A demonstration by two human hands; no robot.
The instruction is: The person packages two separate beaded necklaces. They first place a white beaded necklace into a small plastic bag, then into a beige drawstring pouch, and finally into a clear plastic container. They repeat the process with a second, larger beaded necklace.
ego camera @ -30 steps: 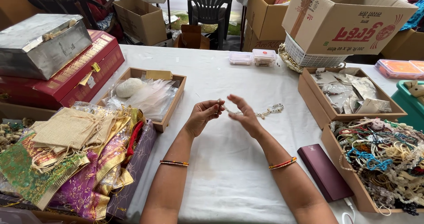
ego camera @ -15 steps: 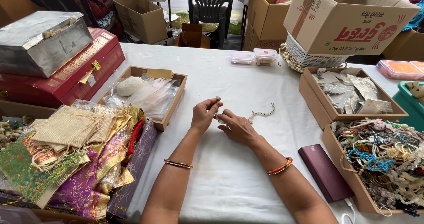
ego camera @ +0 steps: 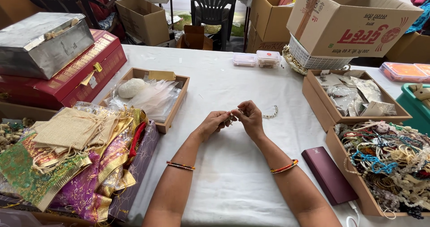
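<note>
My left hand (ego camera: 214,122) and my right hand (ego camera: 250,117) meet over the white tablecloth (ego camera: 224,182), fingertips pinched together on a small beaded jewellery piece (ego camera: 231,117). A thin pale bead chain (ego camera: 271,114) trails from my right hand and rests on the cloth. Both wrists wear coloured bangles.
A shallow cardboard tray of clear plastic pouches (ego camera: 152,98) lies to the left, with a pile of gold, purple and green fabric pouches (ego camera: 76,157) beside it. Cardboard trays of packets (ego camera: 354,97) and bead necklaces (ego camera: 389,160) sit right. A maroon flat box (ego camera: 329,174) lies near my right arm.
My hands have drawn closer together and lower toward me, fingertips now joined. The bead chain has been pulled in toward my right hand.
</note>
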